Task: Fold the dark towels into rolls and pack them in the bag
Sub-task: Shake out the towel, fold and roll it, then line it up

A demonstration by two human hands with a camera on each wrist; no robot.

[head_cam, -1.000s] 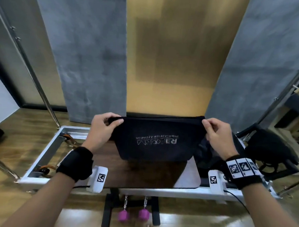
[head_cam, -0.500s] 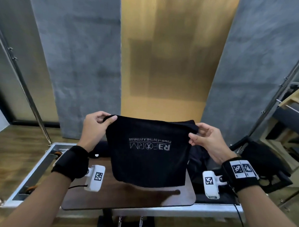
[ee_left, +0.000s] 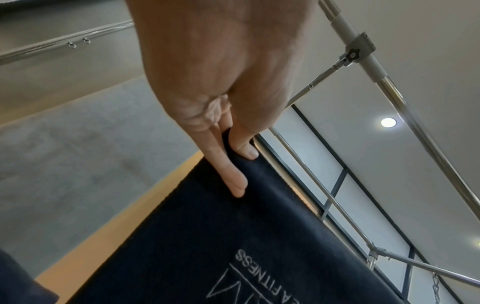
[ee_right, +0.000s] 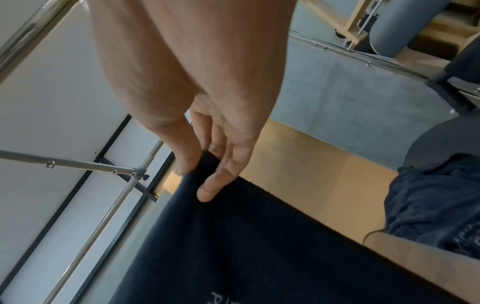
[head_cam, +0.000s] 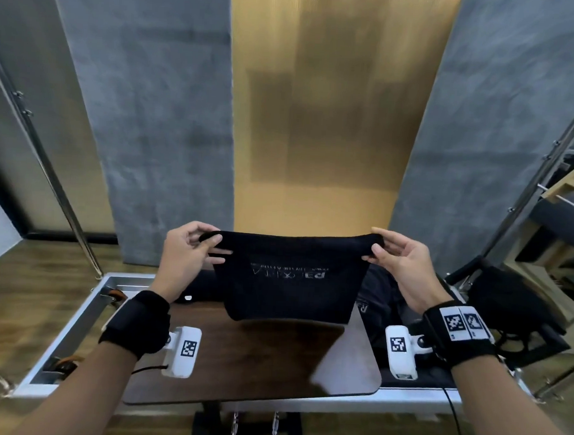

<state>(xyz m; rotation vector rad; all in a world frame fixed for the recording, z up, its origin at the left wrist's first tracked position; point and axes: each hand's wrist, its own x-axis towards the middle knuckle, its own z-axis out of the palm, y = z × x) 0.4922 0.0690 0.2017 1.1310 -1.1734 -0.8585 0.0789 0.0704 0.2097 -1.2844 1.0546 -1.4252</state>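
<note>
The person held a dark towel (head_cam: 289,276) up in the air over the wooden tabletop (head_cam: 273,358), stretched out flat between both hands. The left hand (head_cam: 185,255) had a grip on the top left corner, thumb and fingers (ee_left: 228,164) pinching the cloth. The right hand (head_cam: 398,265) pinched the opposite top corner the same way, the edge caught between thumb and fingers (ee_right: 215,185). The towel's lower edge hung just above the tabletop, its pale printed logo (head_cam: 290,271) facing the person. More dark towels (head_cam: 384,300) lay heaped to the right of the board, and beyond them sat a black bag (head_cam: 512,302).
</note>
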